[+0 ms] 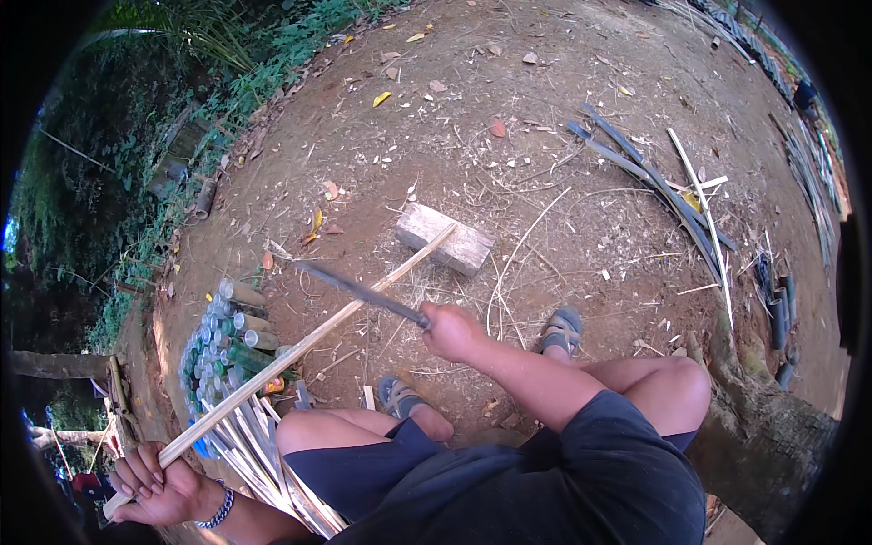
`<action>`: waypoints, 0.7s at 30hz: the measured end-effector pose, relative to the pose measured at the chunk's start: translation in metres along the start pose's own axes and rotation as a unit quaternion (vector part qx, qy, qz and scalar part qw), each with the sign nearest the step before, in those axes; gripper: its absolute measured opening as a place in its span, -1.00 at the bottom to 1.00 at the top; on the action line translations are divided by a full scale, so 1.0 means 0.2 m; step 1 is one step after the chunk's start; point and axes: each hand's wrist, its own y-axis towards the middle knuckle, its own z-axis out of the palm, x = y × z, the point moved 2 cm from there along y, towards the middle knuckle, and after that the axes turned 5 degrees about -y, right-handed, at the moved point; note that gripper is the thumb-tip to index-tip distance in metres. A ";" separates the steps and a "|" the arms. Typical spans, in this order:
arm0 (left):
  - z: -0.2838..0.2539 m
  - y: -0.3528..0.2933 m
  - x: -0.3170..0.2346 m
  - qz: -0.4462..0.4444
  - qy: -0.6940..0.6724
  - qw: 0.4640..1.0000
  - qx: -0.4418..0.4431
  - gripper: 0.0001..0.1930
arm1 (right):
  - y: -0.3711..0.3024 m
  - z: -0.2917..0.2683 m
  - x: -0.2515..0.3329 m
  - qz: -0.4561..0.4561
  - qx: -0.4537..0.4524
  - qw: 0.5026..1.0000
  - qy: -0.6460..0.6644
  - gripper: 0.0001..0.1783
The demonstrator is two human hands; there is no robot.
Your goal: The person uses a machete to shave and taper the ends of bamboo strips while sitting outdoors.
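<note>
Beyond the right hand (454, 334), closed tight around a long knife (336, 281), a wooden block (468, 249) lies beneath the tip of a pale strip (282, 362) clenched in the left hand (168, 490).

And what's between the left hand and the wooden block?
In the head view, a long wooden strip runs from the left hand to the wooden block, with the knife blade appearing across it partway.

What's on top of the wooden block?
The far end of the pale wooden strip held in the left hand overlaps the top of the wooden block; contact is hard to confirm. The narrow band beneath the strip is covered and can't be seen.
</note>
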 end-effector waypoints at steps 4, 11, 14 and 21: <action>0.00 0.00 -0.01 -0.006 0.004 1.000 0.013 -0.51 | 0.12 -0.06 -0.39 0.144 0.009 0.989 -0.014 -0.76; -0.03 0.09 0.02 -0.009 -0.001 1.000 0.018 -0.52 | 0.23 -0.03 -0.54 0.107 0.007 0.993 -0.047 -0.73; 0.00 0.11 0.00 -0.023 0.031 0.999 0.028 -0.42 | 0.38 -0.05 -0.76 0.128 -0.008 0.989 -0.067 -0.68; -0.09 0.19 -0.02 -0.022 0.068 0.997 0.001 -0.31 | 0.42 -0.03 -0.92 0.194 0.015 0.979 -0.058 -0.66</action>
